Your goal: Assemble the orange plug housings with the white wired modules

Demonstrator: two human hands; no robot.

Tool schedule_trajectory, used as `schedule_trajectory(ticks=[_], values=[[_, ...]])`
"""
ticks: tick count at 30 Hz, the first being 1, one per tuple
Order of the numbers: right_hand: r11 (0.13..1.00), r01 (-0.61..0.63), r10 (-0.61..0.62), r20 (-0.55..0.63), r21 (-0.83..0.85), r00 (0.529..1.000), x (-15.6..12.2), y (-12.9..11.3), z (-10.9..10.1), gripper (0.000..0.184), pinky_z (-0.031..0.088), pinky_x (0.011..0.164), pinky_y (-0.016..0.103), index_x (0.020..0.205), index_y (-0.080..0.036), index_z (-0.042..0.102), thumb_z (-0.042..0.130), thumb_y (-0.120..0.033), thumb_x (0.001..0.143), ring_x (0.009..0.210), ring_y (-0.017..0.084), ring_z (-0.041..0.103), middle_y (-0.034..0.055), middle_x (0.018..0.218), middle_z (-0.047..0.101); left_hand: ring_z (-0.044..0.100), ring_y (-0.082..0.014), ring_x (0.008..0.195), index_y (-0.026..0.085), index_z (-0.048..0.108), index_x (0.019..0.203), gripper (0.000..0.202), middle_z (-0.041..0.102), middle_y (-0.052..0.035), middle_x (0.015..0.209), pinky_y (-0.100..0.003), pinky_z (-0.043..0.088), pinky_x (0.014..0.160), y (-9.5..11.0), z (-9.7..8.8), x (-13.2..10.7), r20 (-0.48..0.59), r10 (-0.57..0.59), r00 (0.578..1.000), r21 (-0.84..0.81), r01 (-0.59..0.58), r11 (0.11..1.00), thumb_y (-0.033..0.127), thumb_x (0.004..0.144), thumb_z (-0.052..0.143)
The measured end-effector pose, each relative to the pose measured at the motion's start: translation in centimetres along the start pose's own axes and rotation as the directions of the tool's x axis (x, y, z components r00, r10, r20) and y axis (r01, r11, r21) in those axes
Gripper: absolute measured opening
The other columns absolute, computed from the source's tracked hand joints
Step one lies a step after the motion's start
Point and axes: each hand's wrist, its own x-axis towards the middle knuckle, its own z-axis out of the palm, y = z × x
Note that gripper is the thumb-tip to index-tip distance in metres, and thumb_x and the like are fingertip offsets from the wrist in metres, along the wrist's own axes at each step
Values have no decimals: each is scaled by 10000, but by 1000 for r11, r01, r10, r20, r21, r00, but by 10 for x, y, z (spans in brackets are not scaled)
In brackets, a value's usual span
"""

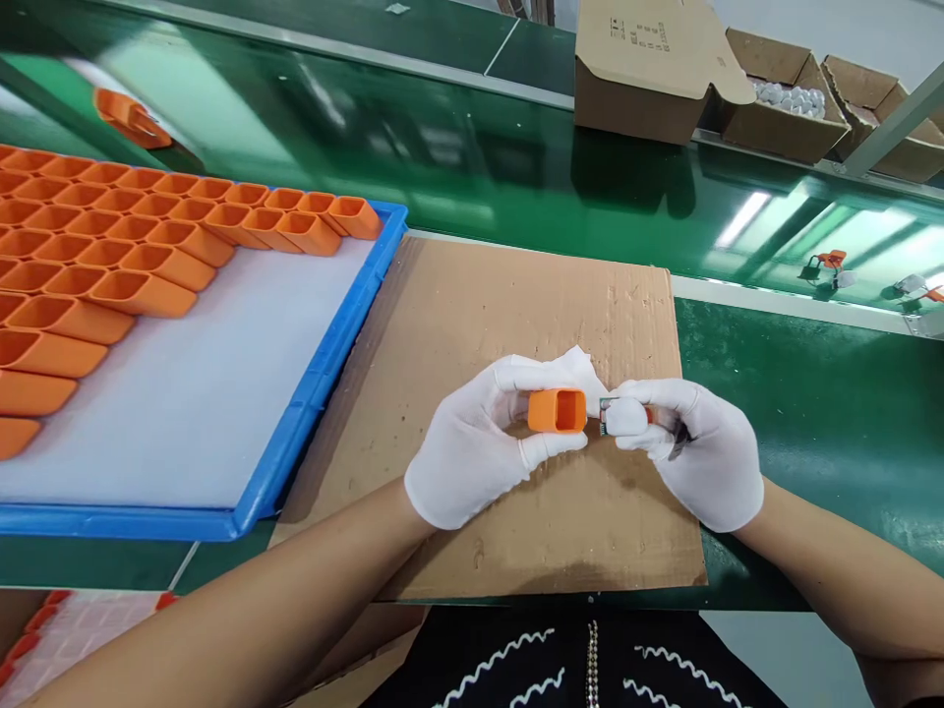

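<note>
Orange shell (558,410), open end facing right, sits pinched in the gloved left hand (472,454) over the cardboard sheet (472,324) on the green bench. Right hand (700,452) is closed around a small insert (606,415), only its tip showing, lined up just beside the shell's mouth. Looks like the fitting step: the insert wants to go in straight and square, shell kept steady. Off to the left, the blue tray (324,364) carries rows of more orange shells (110,256). Cardboard boxes (649,69) stand across the belt.
</note>
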Motion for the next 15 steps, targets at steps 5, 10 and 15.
schedule_trajectory(ticks=[5, 10, 15], values=[[891, 273, -282, 29, -362, 959, -1, -3, -1, 131, 454, 523, 277, 1073, -272, 691, 586, -277, 995, 607, 130, 648, -10, 819, 762, 703, -201, 967, 264, 735, 1007, 320, 720, -21, 1008, -384, 590, 918, -5, 0, -3, 18, 79, 997, 105, -81, 991, 178, 736, 881], [730, 349, -395, 54, -587, 917, 2, -7, 2, 293, 341, 454, 284, 1022, -236, 704, 421, -294, 1073, 460, 95, 530, -38, 689, 725, 705, -180, 936, 274, 727, 1099, 368, 719, -18, 1026, -353, 599, 882, -11, -3, -3, 80, 223, 972, 217, -235, 948, 156, 772, 849], [639, 337, -390, 87, -692, 917, 2, -12, 3, 427, 308, 473, 286, 909, -233, 726, 373, -375, 1103, 440, 89, 462, -46, 659, 701, 703, -187, 946, 287, 713, 1157, 390, 730, -29, 1071, -373, 588, 902, -11, -4, -3, 129, 320, 939, 308, -345, 887, 154, 806, 821]])
